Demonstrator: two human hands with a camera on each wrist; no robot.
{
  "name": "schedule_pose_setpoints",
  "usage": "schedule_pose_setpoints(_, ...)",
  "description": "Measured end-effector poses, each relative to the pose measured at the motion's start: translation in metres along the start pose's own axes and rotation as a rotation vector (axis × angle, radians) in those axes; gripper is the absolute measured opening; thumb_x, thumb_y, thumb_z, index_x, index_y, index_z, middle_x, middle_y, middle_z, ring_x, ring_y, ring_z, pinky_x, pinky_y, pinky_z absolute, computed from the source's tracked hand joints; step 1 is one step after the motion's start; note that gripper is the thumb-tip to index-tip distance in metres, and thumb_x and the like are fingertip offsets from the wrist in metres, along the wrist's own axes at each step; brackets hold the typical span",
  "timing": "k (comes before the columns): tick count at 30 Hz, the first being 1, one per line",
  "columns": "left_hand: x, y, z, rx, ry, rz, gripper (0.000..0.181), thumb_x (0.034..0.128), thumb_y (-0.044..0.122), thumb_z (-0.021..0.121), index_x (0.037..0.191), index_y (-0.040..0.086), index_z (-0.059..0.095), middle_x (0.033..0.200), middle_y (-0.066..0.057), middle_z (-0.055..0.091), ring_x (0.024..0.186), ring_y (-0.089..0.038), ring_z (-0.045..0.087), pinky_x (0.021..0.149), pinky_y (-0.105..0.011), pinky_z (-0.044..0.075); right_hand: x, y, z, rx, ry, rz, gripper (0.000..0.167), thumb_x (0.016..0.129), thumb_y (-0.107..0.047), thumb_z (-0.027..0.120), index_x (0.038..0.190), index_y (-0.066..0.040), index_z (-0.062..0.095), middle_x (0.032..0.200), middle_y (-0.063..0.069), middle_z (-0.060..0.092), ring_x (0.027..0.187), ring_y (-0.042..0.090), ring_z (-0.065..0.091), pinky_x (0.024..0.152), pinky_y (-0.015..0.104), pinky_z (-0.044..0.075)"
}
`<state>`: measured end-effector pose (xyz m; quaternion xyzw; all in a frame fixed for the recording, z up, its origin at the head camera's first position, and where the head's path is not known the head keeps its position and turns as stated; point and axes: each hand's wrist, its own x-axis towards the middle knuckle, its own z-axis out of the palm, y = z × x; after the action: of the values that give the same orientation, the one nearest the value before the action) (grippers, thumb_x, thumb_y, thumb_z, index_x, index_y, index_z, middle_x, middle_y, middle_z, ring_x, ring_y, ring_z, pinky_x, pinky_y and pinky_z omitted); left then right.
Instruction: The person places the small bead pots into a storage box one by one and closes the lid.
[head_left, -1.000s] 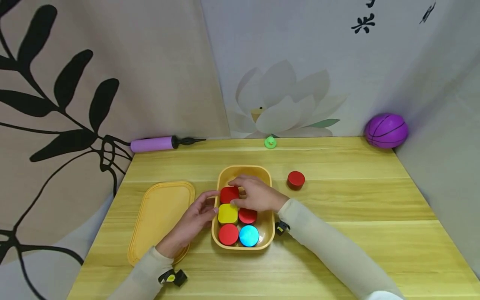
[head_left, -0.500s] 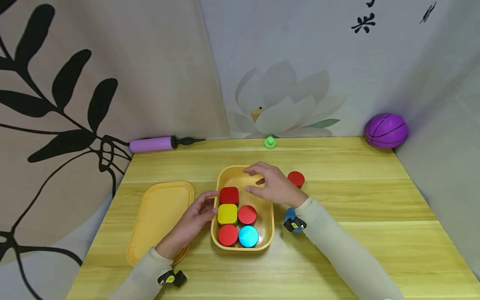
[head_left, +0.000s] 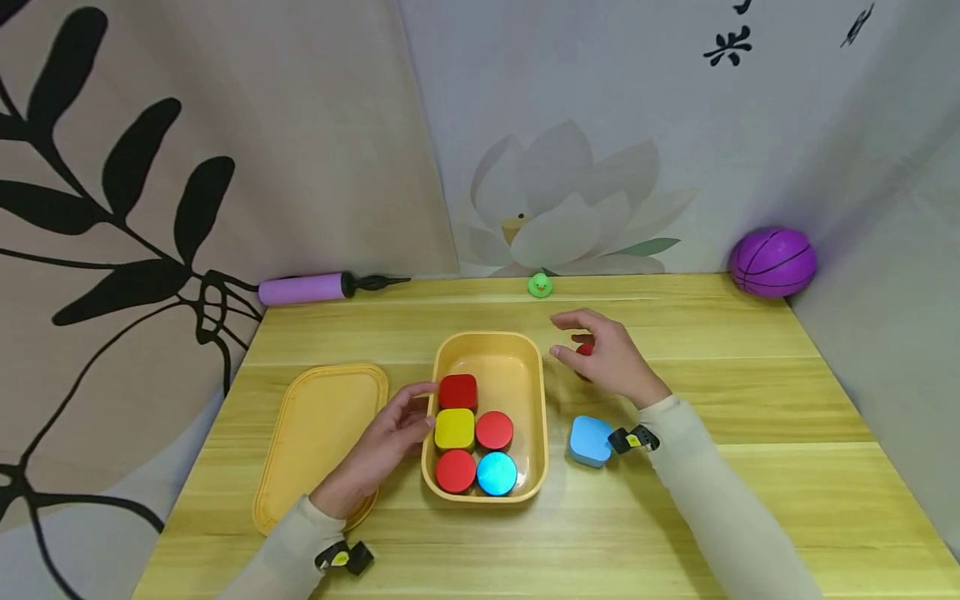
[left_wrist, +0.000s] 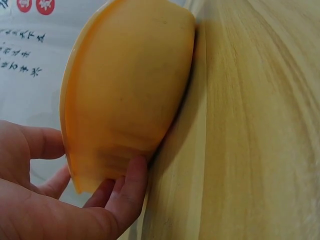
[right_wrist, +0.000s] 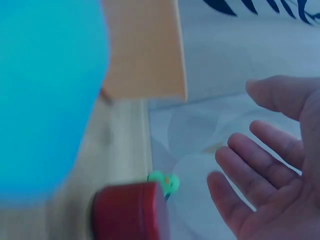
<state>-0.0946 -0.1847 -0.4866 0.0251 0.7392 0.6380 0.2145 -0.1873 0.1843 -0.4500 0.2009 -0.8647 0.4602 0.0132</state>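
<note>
A yellow-orange box [head_left: 531,408] holds a red rounded-square block [head_left: 458,392], a yellow block [head_left: 454,429], two red round blocks [head_left: 494,431] [head_left: 455,472] and a blue round block [head_left: 497,473]. My left hand [head_left: 386,442] touches the box's left side with fingers and thumb; in the left wrist view that hand [left_wrist: 85,200] rests against the box wall [left_wrist: 130,75]. My right hand [head_left: 611,358], fingers spread, is over a red round block [head_left: 585,350] that it partly hides. In the right wrist view the empty hand [right_wrist: 275,165] is apart from the red block [right_wrist: 127,212].
Right of the box lies a blue rounded-square block [head_left: 589,441]. A flat yellow lid [head_left: 322,433] lies to its left. Along the table's back are a purple pump [head_left: 303,289], a small green duck [head_left: 540,285] and a purple ball [head_left: 773,262].
My right hand has let go of the red rounded-square block in the box and moved right, out over the red round block. The left hand has stayed at the box's side.
</note>
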Motion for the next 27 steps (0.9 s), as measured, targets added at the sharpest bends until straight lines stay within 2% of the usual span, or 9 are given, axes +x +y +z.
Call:
schedule_pose_setpoints(8, -0.002, 0.0, -0.001, 0.0, -0.008, 0.001, 0.051, 0.1093, 0.021, 0.058, 0.158, 0.024, 0.042, 0.154, -0.019, 0.046, 0.131, -0.031, 0.055, 0.101, -0.04, 0.058, -0.011, 0.028, -0.013, -0.063, 0.011, 0.136, 0.052, 0.098, -0.028, 0.078, 0.144, -0.011, 0.062, 0.146, 0.011, 0.064, 0.139, 0.038, 0.057, 0.117, 0.057, 0.045)
schedule_pose_setpoints(14, -0.001, 0.002, -0.001, 0.0, 0.001, -0.003, 0.052, 0.1088, 0.021, 0.059, 0.158, 0.025, 0.042, 0.154, -0.017, 0.047, 0.131, -0.03, 0.056, 0.101, -0.039, 0.058, -0.017, 0.047, -0.019, -0.007, -0.022, 0.206, 0.056, 0.097, -0.022, 0.079, 0.147, -0.005, 0.058, 0.147, 0.018, 0.061, 0.135, 0.036, 0.058, 0.112, 0.053, 0.051)
schedule_pose_setpoints(19, -0.001, 0.002, -0.002, 0.005, -0.008, 0.001, 0.052, 0.1092, 0.022, 0.059, 0.158, 0.025, 0.042, 0.154, -0.018, 0.047, 0.131, -0.031, 0.055, 0.101, -0.041, 0.058, -0.024, 0.053, -0.022, -0.001, -0.074, 0.261, 0.062, 0.097, -0.021, 0.079, 0.15, -0.003, 0.053, 0.149, 0.018, 0.059, 0.136, 0.036, 0.057, 0.108, 0.052, 0.054)
schedule_pose_setpoints(27, 0.001, 0.0, -0.002, -0.005, 0.0, -0.003, 0.051, 0.1089, 0.021, 0.059, 0.157, 0.026, 0.043, 0.153, -0.017, 0.048, 0.131, -0.03, 0.055, 0.101, -0.039, 0.058, -0.03, 0.06, -0.022, -0.022, -0.158, 0.283, 0.074, 0.096, -0.025, 0.08, 0.158, -0.003, 0.044, 0.154, 0.021, 0.054, 0.129, 0.041, 0.064, 0.107, 0.053, 0.054)
